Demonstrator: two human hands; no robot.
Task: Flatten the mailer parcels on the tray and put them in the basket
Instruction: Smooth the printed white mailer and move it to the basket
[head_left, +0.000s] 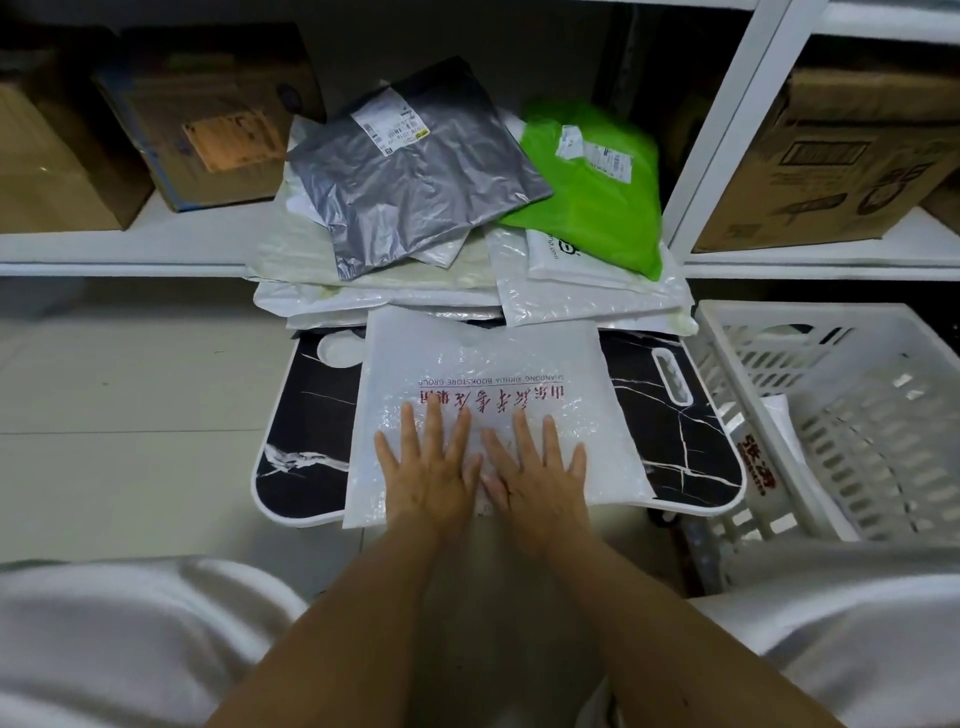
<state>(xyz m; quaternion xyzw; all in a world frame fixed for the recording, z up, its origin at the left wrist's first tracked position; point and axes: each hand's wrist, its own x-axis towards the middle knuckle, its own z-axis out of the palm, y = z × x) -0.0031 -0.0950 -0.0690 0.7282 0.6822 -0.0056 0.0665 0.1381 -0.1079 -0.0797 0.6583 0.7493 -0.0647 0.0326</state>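
— Left hand (428, 467) and right hand (535, 475)?
— Both flat, fingers spread, pressing the white mailer (483, 374); it lies on the tray (306, 410); basket (852, 395) just right.

Your left hand (428, 462) and right hand (535, 467) lie flat, palms down, side by side. Fingers straight and spread, pointing away from you. The thumbs meet in the middle; the right thumb tip touches the edge of the left hand. Both forearms are bare and run in from the bottom of the view, converging toward the wrists. Wrists are straight, in line with the forearms. Neither hand curls or pinches.
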